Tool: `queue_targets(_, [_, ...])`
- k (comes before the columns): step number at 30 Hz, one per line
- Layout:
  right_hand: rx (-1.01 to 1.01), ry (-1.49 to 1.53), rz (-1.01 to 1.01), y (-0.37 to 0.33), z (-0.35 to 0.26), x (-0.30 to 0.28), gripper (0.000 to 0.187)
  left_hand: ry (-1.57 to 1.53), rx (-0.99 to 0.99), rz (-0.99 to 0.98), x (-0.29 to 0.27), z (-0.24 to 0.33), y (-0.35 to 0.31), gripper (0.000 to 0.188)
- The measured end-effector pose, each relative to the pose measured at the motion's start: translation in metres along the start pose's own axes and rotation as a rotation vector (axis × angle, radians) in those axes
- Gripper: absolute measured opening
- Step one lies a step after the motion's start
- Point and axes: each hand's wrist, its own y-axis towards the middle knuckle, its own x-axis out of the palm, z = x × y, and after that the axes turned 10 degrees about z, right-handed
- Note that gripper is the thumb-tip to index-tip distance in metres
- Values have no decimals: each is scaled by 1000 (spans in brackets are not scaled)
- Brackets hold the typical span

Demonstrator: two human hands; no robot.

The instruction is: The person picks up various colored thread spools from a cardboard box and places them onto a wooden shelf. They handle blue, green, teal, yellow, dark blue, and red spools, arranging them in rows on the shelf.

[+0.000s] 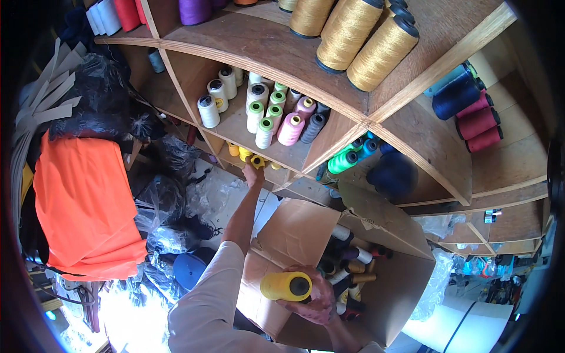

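My right hand (318,301) is closed around a large yellow cone of thread (279,286), its dark end turned up toward me. It is held above the open cardboard box (406,282), in which several thread cones of mixed colours (347,267) lie jumbled. My left arm stretches forward to a low shelf compartment. There my left hand (254,175) has its fingers on a smaller-looking yellow thread cone (258,160), closed about its near side; the fingertips are partly hidden. More yellow cones (243,153) stand just left of it.
Wooden shelving (365,120) spans the far side, with white, green and pink cones (265,132) above my left hand and gold cones (347,35) higher up. Orange cloth (88,206) and black plastic bags (159,197) are on the left. A white roll (465,323) lies at right.
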Motion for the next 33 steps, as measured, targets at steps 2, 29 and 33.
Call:
queue_targets(2, [-7,-7,-3,2,-1,-1,67,-59,25,-50,0,1,-2,53])
queue_targets(29, [92,189,158,20,-12,15,59,-854,54,-1371,-333,214,-84,58])
queue_targets(33, [43,119,177,23,-9,19,63,-628,213,-1230,-366,227,-97,54])
